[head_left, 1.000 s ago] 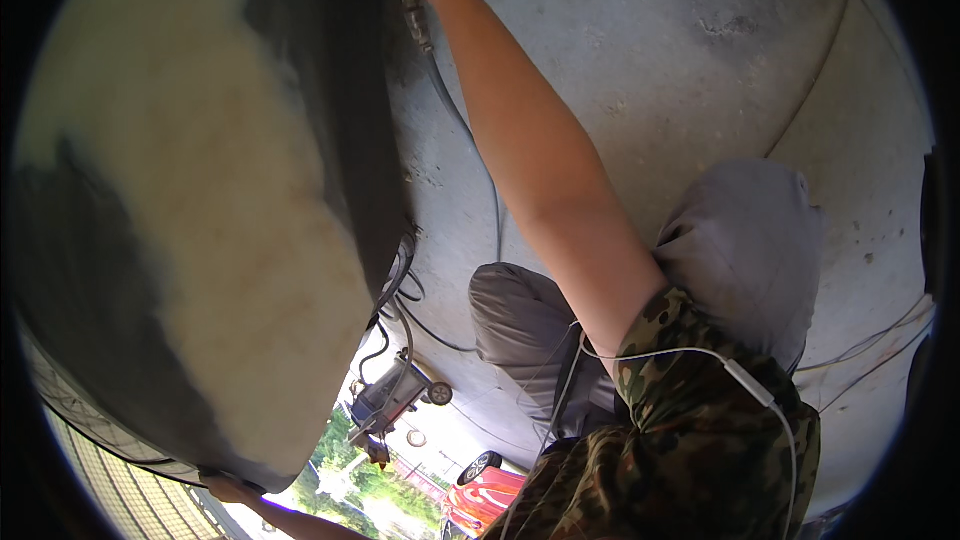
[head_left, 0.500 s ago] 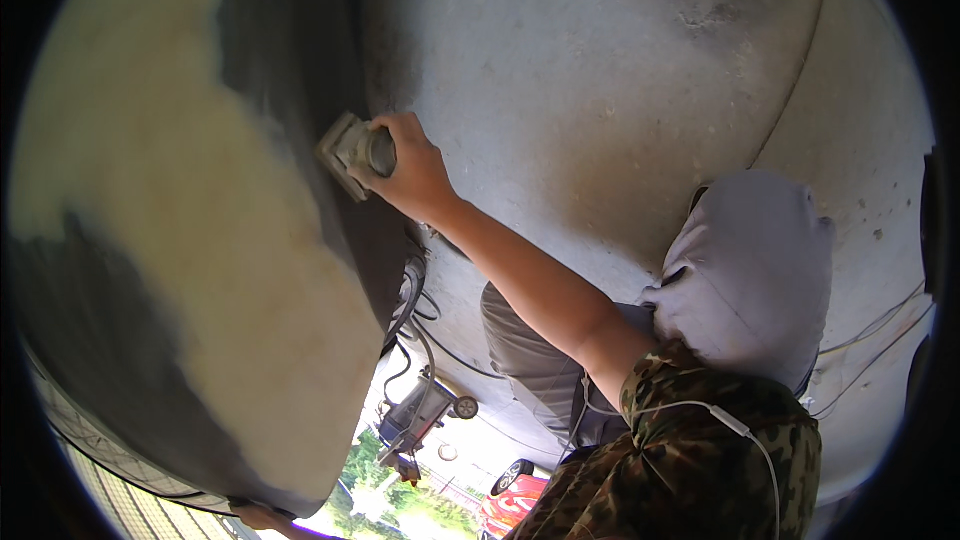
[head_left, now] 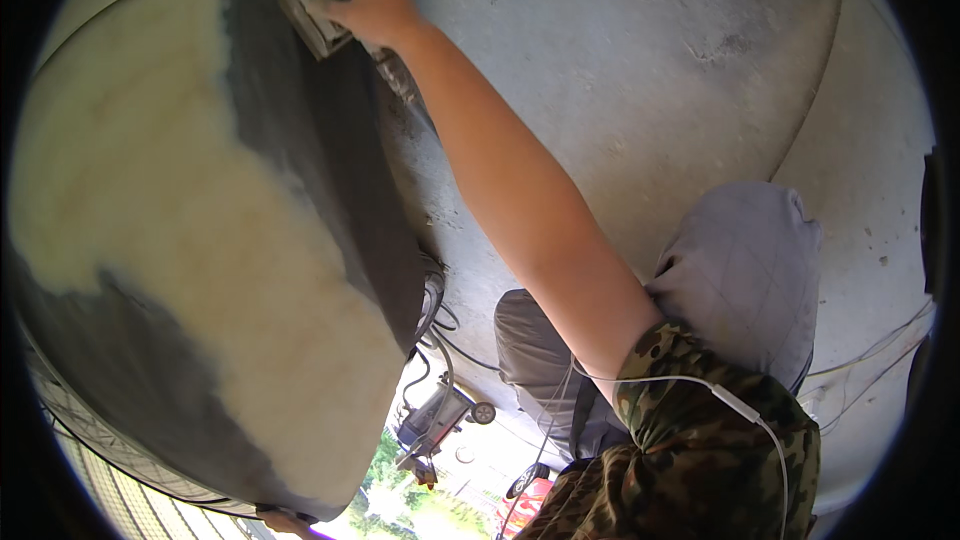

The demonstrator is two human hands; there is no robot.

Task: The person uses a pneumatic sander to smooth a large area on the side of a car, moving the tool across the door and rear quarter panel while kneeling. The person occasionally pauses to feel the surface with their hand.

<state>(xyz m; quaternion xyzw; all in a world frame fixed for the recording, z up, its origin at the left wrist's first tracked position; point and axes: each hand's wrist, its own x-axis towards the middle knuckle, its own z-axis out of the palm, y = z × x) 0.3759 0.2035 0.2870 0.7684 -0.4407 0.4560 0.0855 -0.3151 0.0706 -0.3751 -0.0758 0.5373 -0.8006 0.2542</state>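
My right hand (head_left: 375,5) grips a worn, square-based sanding tool (head_left: 315,25) on the dark edge band of a curved vehicle body panel (head_left: 220,270), near the top of the view. Pale cream and dark grey patches cover that panel. A metal hose fitting (head_left: 395,78) shows below the tool. My left hand (head_left: 282,522) touches the panel's bottom edge at the lower left; its fingers are mostly hidden.
My bent knees (head_left: 735,240) rest over the grey concrete floor (head_left: 620,70). Black hoses (head_left: 432,335) lead past the panel's edge toward a wheeled machine (head_left: 440,420). A red car (head_left: 525,500) stands outside in bright light. Thin cables (head_left: 870,350) lie at the right.
My right hand, with the tool, came down along the panel's dark band half a second ago and is now back up near the top. A seam across the panel's top has come into view.
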